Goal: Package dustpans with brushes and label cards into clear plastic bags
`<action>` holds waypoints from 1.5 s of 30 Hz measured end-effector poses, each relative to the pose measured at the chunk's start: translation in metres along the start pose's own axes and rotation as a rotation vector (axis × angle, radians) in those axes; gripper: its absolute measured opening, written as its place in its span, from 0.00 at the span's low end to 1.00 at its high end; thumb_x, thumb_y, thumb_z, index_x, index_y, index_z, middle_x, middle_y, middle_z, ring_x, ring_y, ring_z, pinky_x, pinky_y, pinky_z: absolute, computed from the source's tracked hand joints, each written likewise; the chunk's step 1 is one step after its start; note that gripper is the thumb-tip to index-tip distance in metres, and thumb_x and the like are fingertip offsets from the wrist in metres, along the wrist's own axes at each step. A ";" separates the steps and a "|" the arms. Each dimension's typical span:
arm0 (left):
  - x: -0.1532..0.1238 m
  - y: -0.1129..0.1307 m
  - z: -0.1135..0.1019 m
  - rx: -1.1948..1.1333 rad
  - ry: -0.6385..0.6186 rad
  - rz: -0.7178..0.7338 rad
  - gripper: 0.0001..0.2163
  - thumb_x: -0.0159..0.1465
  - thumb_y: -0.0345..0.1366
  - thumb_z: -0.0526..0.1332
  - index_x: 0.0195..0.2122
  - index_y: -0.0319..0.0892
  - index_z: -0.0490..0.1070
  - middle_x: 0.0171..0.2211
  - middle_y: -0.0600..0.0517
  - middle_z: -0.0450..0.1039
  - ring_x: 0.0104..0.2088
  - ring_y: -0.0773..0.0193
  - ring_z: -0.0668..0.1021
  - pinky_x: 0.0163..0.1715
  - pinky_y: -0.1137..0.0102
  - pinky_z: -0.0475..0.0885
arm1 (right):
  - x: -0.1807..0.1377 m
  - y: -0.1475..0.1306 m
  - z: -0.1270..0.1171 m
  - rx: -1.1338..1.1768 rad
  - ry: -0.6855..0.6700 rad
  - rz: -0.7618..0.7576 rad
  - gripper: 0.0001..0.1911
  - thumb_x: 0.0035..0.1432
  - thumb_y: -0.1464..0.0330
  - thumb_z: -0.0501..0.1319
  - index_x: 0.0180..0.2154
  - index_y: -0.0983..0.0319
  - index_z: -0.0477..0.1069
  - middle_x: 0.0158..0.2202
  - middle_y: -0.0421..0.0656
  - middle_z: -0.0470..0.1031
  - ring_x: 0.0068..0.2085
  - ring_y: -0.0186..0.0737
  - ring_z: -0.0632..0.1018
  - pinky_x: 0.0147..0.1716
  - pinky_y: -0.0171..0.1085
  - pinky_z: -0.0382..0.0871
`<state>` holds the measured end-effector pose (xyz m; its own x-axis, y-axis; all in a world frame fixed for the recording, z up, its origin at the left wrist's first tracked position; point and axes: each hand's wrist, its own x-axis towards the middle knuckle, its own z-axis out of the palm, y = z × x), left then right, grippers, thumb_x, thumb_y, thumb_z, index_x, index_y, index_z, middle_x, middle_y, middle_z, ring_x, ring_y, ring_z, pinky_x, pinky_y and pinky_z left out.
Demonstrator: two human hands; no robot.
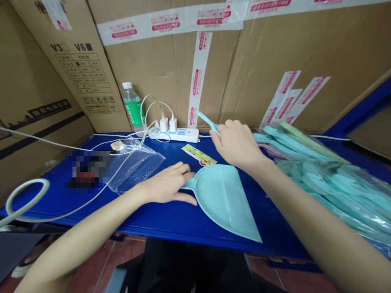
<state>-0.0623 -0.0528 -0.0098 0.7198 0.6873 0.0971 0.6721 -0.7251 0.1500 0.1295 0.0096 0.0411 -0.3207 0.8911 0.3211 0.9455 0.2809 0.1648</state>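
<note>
Dustpan: the turquoise dustpan (222, 199) lies flat on the blue worktop (165, 221), about at the middle of the near edge; the near corner of its lip is just beside that edge.
Long axis: it runs from left to right, nearly along the near edge; its grip end is toward your left, and its straight lip faces the right end.
Nearer hand: your left hand (172, 183), with fingers bent over the grip end and thumb spread apart; how firmly it holds, I cannot say.
Other hand: your right hand (233, 144) is closed around 1 slim turquoise handle (209, 121), whose free end points away from you and to the left; its other end is hidden.
Between the 2 hands: a printed card (198, 154), just beyond the dustpan, toward the far edge.
Right end: turquoise pieces in clear plastic (342, 183), piled beside your right forearm.
</note>
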 end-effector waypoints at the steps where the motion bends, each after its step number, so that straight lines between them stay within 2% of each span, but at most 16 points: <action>1: 0.003 -0.002 -0.001 -0.010 0.000 0.002 0.24 0.68 0.52 0.57 0.54 0.36 0.70 0.43 0.43 0.73 0.45 0.54 0.75 0.50 0.61 0.70 | 0.006 -0.004 0.006 -0.006 -0.020 0.002 0.23 0.69 0.67 0.43 0.46 0.71 0.73 0.46 0.60 0.74 0.49 0.55 0.72 0.44 0.45 0.61; 3: 0.013 -0.009 -0.005 -0.006 -0.004 -0.055 0.21 0.72 0.46 0.51 0.57 0.36 0.68 0.50 0.41 0.72 0.51 0.53 0.74 0.55 0.60 0.68 | 0.013 -0.008 0.019 -0.009 -0.056 0.013 0.23 0.69 0.68 0.44 0.48 0.75 0.73 0.48 0.64 0.74 0.50 0.57 0.72 0.44 0.46 0.61; 5: 0.026 -0.021 -0.007 0.039 -0.031 -0.169 0.20 0.74 0.40 0.45 0.60 0.38 0.66 0.60 0.40 0.67 0.60 0.53 0.70 0.61 0.57 0.62 | 0.016 -0.008 0.029 -0.015 -0.096 0.032 0.22 0.68 0.70 0.46 0.49 0.77 0.73 0.49 0.66 0.74 0.51 0.58 0.72 0.44 0.46 0.62; 9: 0.049 -0.040 -0.006 0.032 -0.177 -0.220 0.22 0.74 0.42 0.44 0.66 0.42 0.60 0.68 0.45 0.58 0.69 0.56 0.59 0.66 0.59 0.55 | 0.013 -0.004 0.042 -0.031 -0.135 0.055 0.20 0.69 0.69 0.48 0.50 0.75 0.73 0.51 0.63 0.75 0.53 0.56 0.73 0.47 0.48 0.64; 14: 0.045 -0.035 -0.010 0.038 -0.305 -0.339 0.26 0.74 0.46 0.36 0.68 0.44 0.54 0.69 0.44 0.54 0.70 0.53 0.56 0.65 0.49 0.55 | 0.013 0.001 0.051 -0.055 -0.125 0.073 0.17 0.67 0.61 0.58 0.52 0.64 0.71 0.53 0.49 0.74 0.53 0.48 0.75 0.51 0.52 0.68; 18: 0.028 -0.016 -0.018 0.076 -0.335 -0.436 0.26 0.74 0.50 0.40 0.65 0.44 0.62 0.65 0.41 0.62 0.66 0.47 0.63 0.63 0.44 0.55 | 0.014 0.003 0.057 -0.060 -0.117 0.057 0.18 0.65 0.60 0.61 0.52 0.62 0.71 0.53 0.47 0.73 0.51 0.47 0.76 0.50 0.52 0.71; 23: 0.018 -0.004 -0.022 0.153 -0.275 -0.538 0.26 0.73 0.50 0.44 0.59 0.37 0.69 0.60 0.34 0.69 0.61 0.41 0.70 0.61 0.42 0.55 | 0.017 0.003 0.059 -0.062 -0.119 0.053 0.18 0.65 0.61 0.61 0.53 0.62 0.70 0.53 0.47 0.73 0.49 0.46 0.77 0.47 0.51 0.73; 25: 0.017 -0.005 -0.023 0.149 -0.212 -0.473 0.24 0.73 0.48 0.46 0.57 0.36 0.71 0.59 0.35 0.70 0.59 0.42 0.72 0.60 0.46 0.58 | 0.019 0.004 0.059 -0.057 -0.123 0.059 0.18 0.65 0.61 0.61 0.53 0.62 0.70 0.53 0.47 0.73 0.49 0.46 0.77 0.47 0.51 0.74; 27: 0.016 -0.005 -0.024 0.066 -0.174 -0.313 0.22 0.72 0.48 0.51 0.55 0.36 0.71 0.57 0.37 0.72 0.57 0.46 0.73 0.58 0.54 0.63 | 0.021 0.005 0.058 -0.048 -0.128 0.072 0.18 0.65 0.62 0.61 0.53 0.61 0.70 0.54 0.47 0.73 0.49 0.46 0.77 0.47 0.51 0.74; 29: 0.016 -0.004 -0.024 -0.059 -0.189 -0.145 0.20 0.69 0.48 0.58 0.53 0.37 0.71 0.54 0.39 0.74 0.55 0.50 0.75 0.54 0.61 0.68 | 0.022 0.007 0.057 -0.036 -0.136 0.096 0.17 0.65 0.62 0.61 0.53 0.61 0.70 0.53 0.47 0.73 0.49 0.46 0.77 0.46 0.51 0.74; 31: 0.015 0.000 -0.022 -0.116 -0.200 -0.069 0.20 0.64 0.48 0.64 0.49 0.37 0.72 0.49 0.41 0.76 0.50 0.51 0.78 0.49 0.64 0.70 | 0.022 0.009 0.055 -0.018 -0.145 0.126 0.17 0.65 0.62 0.61 0.53 0.62 0.70 0.53 0.47 0.73 0.48 0.45 0.77 0.46 0.50 0.74; 36: 0.016 0.009 -0.014 -0.105 -0.219 -0.092 0.11 0.68 0.42 0.62 0.43 0.39 0.68 0.40 0.47 0.76 0.38 0.57 0.79 0.37 0.69 0.70 | 0.024 0.005 0.049 0.038 -0.123 0.178 0.19 0.66 0.62 0.60 0.54 0.62 0.69 0.51 0.47 0.74 0.45 0.42 0.78 0.42 0.46 0.76; 45: 0.015 0.009 -0.010 -0.174 -0.231 -0.091 0.09 0.69 0.41 0.60 0.38 0.42 0.63 0.36 0.50 0.73 0.35 0.59 0.77 0.35 0.69 0.68 | 0.058 -0.015 0.040 0.053 -0.067 0.085 0.19 0.65 0.62 0.61 0.55 0.62 0.68 0.53 0.48 0.73 0.47 0.44 0.77 0.44 0.48 0.75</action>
<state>-0.0471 -0.0479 0.0024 0.6916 0.7069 -0.1480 0.7104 -0.6289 0.3158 0.0987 0.0717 0.0197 -0.2365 0.9338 0.2685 0.9713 0.2201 0.0900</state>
